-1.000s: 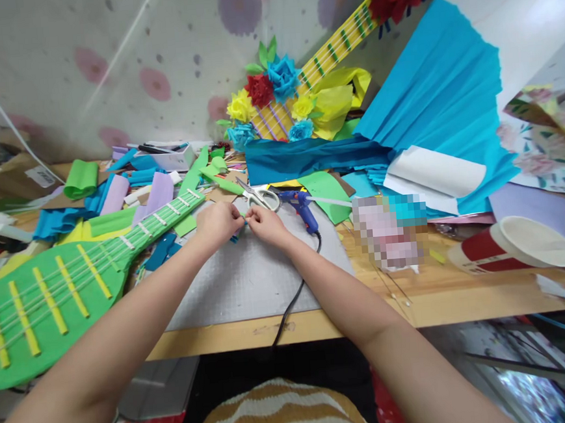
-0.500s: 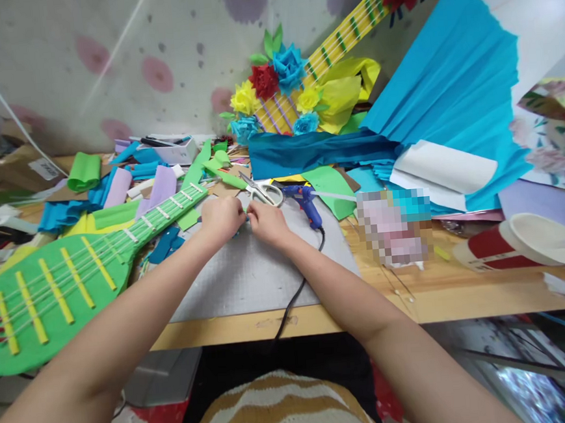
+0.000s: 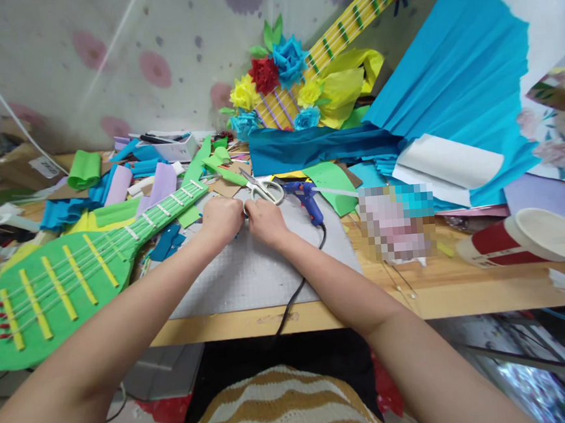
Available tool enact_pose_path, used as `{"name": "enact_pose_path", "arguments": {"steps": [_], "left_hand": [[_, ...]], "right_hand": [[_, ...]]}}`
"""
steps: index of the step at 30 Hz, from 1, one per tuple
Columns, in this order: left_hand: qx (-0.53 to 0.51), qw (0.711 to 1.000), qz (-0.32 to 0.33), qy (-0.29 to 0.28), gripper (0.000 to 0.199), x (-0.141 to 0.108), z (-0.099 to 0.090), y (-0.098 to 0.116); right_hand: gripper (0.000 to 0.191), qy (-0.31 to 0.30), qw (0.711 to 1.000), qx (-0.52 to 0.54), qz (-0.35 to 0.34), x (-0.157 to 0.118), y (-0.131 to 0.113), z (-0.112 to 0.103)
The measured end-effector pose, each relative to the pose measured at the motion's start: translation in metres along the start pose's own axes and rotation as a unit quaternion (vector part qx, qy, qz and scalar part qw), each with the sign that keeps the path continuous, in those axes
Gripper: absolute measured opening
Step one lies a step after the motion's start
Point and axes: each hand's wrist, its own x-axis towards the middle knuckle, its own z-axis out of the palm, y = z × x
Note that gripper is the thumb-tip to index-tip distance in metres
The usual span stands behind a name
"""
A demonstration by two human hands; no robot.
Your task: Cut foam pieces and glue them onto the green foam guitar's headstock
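Close together above the grey cutting mat (image 3: 248, 273), both my hands are closed with fingers bent inward. Between the fingertips of my left hand (image 3: 222, 220) and my right hand (image 3: 265, 220) a small blue piece shows, perhaps paper, mostly hidden by the fingers. Just beyond the right hand lie scissors (image 3: 270, 190) with white handles. A blue glue gun (image 3: 310, 204) rests on its side to the right of them, its black cord running toward the table's front edge. Left of the hands lies a green paper guitar (image 3: 73, 280) with yellow strips and white strings.
Green, purple and blue paper pieces (image 3: 157, 182) crowd the back left around a white box (image 3: 187, 147). A yellow guitar (image 3: 326, 48) with paper flowers leans on the wall. Blue crepe paper (image 3: 458, 87) spreads at the right, above a paper cup (image 3: 524, 238).
Both hands stay in nearly the same place, with the fingers shifting slightly. The view has moved a little; the objects on the table lie as before.
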Motion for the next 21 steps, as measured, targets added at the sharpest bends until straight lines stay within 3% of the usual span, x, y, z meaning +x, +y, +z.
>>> {"name": "enact_pose_path", "arguments": {"steps": [2,4,7,9,11,13,15,18,21], "left_hand": [[0.0,1.0,0.001,-0.004,0.031,-0.001,-0.001,-0.001],[0.001,1.0,0.003,-0.006,0.032,-0.002,-0.001,-0.001],[-0.005,1.0,0.018,0.003,0.032,-0.002,-0.001,-0.001],[-0.009,0.999,0.035,0.009,0.03,-0.002,0.001,-0.002],[-0.007,0.999,0.049,0.008,0.029,-0.002,0.002,-0.002],[0.0,0.998,0.056,0.003,0.029,-0.002,0.003,-0.002],[0.006,0.998,0.056,0.006,0.029,-0.001,0.003,-0.002],[0.006,0.999,0.049,0.017,0.029,-0.001,0.002,-0.003],[-0.006,0.998,0.05,0.022,0.03,-0.001,0.002,-0.004]], "right_hand": [[0.019,-0.008,0.999,0.038,0.039,0.002,-0.001,0.0],[0.013,-0.041,0.983,0.148,0.105,0.006,0.002,-0.001],[0.014,-0.143,0.911,0.354,0.155,0.012,0.009,-0.005],[0.018,-0.183,0.877,0.414,0.161,0.014,0.012,-0.006],[0.015,-0.16,0.902,0.37,0.156,0.013,0.012,-0.005],[0.01,-0.09,0.958,0.243,0.125,0.009,0.009,-0.003],[0.014,-0.033,0.992,0.102,0.072,0.004,0.004,-0.001],[0.02,-0.002,0.999,0.019,0.031,0.0,-0.001,0.001],[0.015,-0.006,0.99,0.115,0.084,0.003,0.001,0.001]]}}
